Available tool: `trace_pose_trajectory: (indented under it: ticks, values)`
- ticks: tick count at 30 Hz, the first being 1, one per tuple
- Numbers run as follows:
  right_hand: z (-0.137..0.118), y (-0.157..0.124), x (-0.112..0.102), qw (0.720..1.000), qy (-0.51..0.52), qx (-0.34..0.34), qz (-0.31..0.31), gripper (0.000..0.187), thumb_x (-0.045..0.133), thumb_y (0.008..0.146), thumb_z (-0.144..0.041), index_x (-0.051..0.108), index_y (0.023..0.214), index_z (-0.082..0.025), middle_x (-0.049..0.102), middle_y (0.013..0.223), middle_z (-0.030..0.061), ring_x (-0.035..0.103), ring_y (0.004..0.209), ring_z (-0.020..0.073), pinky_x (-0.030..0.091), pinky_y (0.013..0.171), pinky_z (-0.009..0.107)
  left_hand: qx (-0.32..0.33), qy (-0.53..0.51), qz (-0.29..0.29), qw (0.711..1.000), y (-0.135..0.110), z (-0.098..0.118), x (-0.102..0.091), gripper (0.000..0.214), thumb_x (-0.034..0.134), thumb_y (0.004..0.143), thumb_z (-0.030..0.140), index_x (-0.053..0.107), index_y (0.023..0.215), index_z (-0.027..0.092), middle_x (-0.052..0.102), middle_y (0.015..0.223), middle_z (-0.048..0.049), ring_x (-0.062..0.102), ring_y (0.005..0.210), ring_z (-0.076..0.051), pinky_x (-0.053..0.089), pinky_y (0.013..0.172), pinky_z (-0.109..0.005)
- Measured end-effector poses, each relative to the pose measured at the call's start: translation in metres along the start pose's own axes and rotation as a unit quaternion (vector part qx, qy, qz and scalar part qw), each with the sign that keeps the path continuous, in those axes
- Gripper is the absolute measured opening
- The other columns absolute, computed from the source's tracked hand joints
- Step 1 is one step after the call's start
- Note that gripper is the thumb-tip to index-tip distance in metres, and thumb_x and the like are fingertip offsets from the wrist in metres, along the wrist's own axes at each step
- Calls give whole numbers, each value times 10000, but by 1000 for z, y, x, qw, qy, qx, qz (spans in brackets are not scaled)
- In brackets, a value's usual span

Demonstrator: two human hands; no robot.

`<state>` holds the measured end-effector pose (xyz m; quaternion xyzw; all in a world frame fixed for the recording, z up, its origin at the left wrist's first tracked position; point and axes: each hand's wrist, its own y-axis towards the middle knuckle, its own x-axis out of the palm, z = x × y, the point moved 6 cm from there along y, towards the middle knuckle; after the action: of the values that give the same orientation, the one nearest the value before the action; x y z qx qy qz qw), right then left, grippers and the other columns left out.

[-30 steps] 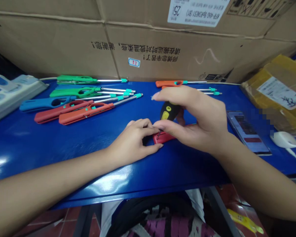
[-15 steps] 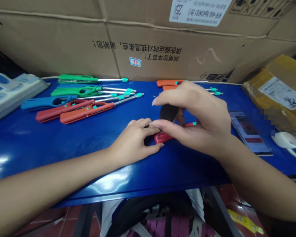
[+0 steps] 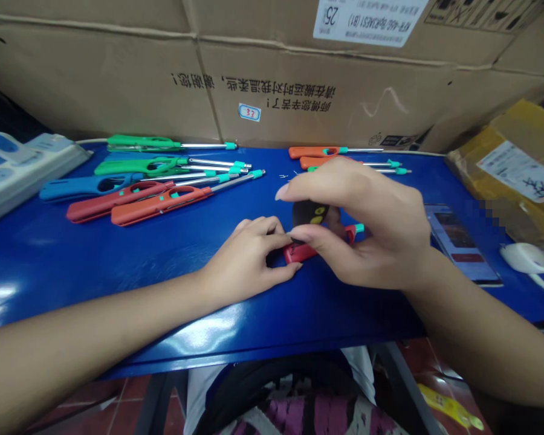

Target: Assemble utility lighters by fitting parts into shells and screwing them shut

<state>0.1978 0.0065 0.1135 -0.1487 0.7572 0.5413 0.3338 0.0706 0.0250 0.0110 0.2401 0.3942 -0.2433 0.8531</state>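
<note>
Brown cardboard box [image 3: 131, 78] stands at the far side, its white label [image 3: 369, 23] reading "25" and "KFR-46G" upside down; a small sticker [image 3: 249, 112] shows "33". On the blue table [image 3: 154, 260], the left hand [image 3: 249, 257], forearm laid low, pinches a red lighter's [image 3: 300, 252] left end; the arched right hand [image 3: 372, 226] curls its fingers round a black-and-yellow screwdriver [image 3: 307, 212] above it.

A red lighter [image 3: 301, 254] lies flat and slanted on the blue table [image 3: 185, 241], fat end left, green bit [image 3: 359, 228] right. A black screwdriver [image 3: 303, 214] with yellow spots leans over it, pointing down at the fat end
</note>
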Motion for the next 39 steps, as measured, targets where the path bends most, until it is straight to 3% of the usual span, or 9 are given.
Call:
trace_pose_trajectory:
  ticks: [3, 6, 9, 12, 17, 21, 28, 34, 39]
  values:
    - [4, 2, -2, 999, -19, -1, 33, 170, 683, 957, -219, 640, 1116, -179, 754, 1044, 18, 714, 925, 136, 591, 891, 260, 10, 10, -3, 1000, 0, 0, 0, 232, 703, 895, 375, 757, 1056, 217, 694, 1012, -68, 639, 997, -275, 475, 796, -386]
    - [9, 1, -4, 998, -27, 13, 50, 176, 680, 957, -256, 645, 1119, -198, 755, 1088, 22, 719, 933, 163, 608, 878, 309, 18, 13, 4, 1000, 0, 1, 0, 244, 707, 898, 367, 752, 1084, 216, 691, 1009, -63, 638, 991, -266, 469, 835, -400]
    - [11, -1, -3, 999, 18, 31, 11, 288, 538, 1003, -235, 609, 1281, -220, 714, 1270, 50, 697, 1118, 212, 611, 916, 359, 19, 22, 10, 1000, 0, 1, -1, 272, 702, 908, 387, 739, 1131, 234, 683, 1071, -64, 632, 1016, -263, 462, 890, -419]
    - [10, -2, 0, 996, 76, 33, -35, 392, 484, 992, -177, 560, 1375, -212, 679, 1348, 63, 669, 1188, 207, 604, 939, 325, 21, 30, 7, 999, 0, 1, 0, 249, 701, 909, 396, 744, 1097, 238, 681, 1071, -62, 630, 1016, -262, 458, 887, -415]
    - [6, 0, -1, 999, 38, -7, -4, 280, 638, 967, -187, 610, 1246, -187, 728, 1198, 22, 695, 1038, 162, 582, 986, 328, 29, 32, -1, 999, 1, 1, 2, 234, 694, 913, 376, 740, 1070, 208, 686, 979, -63, 636, 938, -251, 462, 797, -381]
    - [8, 0, 0, 1000, -2, 6, 1, 246, 698, 957, -245, 621, 1190, -234, 738, 1120, -22, 702, 979, 134, 581, 967, 299, 36, 35, 0, 999, 1, 3, 2, 199, 693, 914, 336, 739, 1040, 189, 676, 946, -65, 629, 907, -247, 469, 782, -380]
    - [6, 1, -3, 999, -49, 15, -15, 306, 697, 966, -325, 614, 1237, -210, 733, 1138, 5, 715, 1006, 142, 588, 936, 282, 41, 58, -7, 997, -1, 6, 3, 174, 684, 909, 307, 729, 993, 161, 655, 916, -76, 613, 876, -253, 488, 769, -395]
    - [4, 1, -2, 998, -52, 27, -8, 341, 746, 926, -326, 632, 1222, -202, 742, 1133, -6, 717, 1032, 143, 587, 899, 242, 48, 73, 9, 996, -2, 6, 2, 260, 657, 934, 335, 716, 1113, 156, 642, 957, -92, 617, 906, -268, 518, 781, -414]
    - [1, -3, 0, 999, 9, 37, -26, 336, 537, 1014, -223, 581, 1346, -203, 688, 1331, 17, 689, 1144, 175, 593, 947, 300, 47, 50, -6, 998, -2, 6, 3, 253, 658, 939, 359, 717, 1086, 162, 653, 1033, -99, 628, 977, -270, 535, 864, -436]
